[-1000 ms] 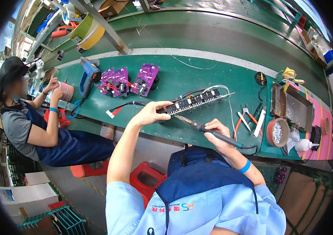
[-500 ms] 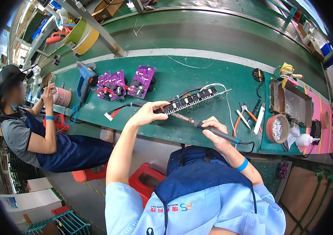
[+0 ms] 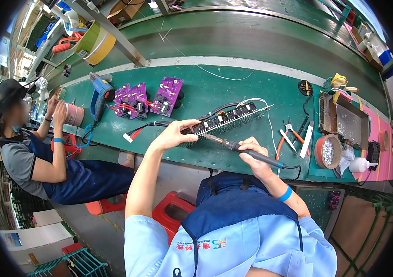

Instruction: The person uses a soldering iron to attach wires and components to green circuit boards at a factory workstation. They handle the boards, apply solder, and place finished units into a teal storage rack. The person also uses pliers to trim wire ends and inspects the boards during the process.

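A long black circuit board [image 3: 226,119] with a row of components lies tilted on the green bench. My left hand [image 3: 174,134] grips its left end between thumb and fingers. My right hand [image 3: 256,159] is closed round the handle of a soldering iron [image 3: 233,146], whose tip meets the board's near edge close to my left fingertips. Black cables and a thin white wire [image 3: 270,124] run along and behind the board. A white connector [image 3: 128,137] with red and black leads lies to its left.
Purple circuit boards [image 3: 167,96] and a blue heat gun [image 3: 101,92] lie to the left. At right are orange-handled pliers [image 3: 289,131], a round tub [image 3: 328,151] of small silvery pieces, a metal tray [image 3: 349,121] and a white bottle [image 3: 362,165]. A co-worker [image 3: 39,147] sits at left.
My hands, the board and the soldering iron keep almost the same places. At left, the co-worker's hands have shifted slightly and the head has tilted a little.
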`<state>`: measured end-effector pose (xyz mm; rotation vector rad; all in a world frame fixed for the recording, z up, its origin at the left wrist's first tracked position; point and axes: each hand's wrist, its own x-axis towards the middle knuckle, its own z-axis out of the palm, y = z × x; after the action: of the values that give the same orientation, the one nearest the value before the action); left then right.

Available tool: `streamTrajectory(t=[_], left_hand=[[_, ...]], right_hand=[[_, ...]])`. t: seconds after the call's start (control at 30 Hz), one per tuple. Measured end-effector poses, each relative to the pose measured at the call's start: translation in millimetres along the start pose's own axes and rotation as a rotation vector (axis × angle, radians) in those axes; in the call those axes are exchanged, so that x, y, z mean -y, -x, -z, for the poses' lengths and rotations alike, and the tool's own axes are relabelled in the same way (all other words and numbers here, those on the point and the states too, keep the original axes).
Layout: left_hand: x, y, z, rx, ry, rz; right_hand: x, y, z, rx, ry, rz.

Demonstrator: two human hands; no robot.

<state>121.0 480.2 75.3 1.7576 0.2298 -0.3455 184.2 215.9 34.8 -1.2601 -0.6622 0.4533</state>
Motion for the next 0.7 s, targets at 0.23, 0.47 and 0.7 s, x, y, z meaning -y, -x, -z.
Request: streamTrajectory(t=[0.23, 0.47, 0.7], left_hand=[[2, 0, 1, -0.002, 0.006, -0.008], [3, 3, -4, -0.044, 0.006, -0.031], [-2, 26, -39, -0.206, -0.376, -0.111]], right_hand=[[1, 4, 6, 0.001, -0.005, 0.012], [32, 20, 41, -0.193, -0.153, 0.058], [58, 50, 102, -0.373, -0.105, 0.183]])
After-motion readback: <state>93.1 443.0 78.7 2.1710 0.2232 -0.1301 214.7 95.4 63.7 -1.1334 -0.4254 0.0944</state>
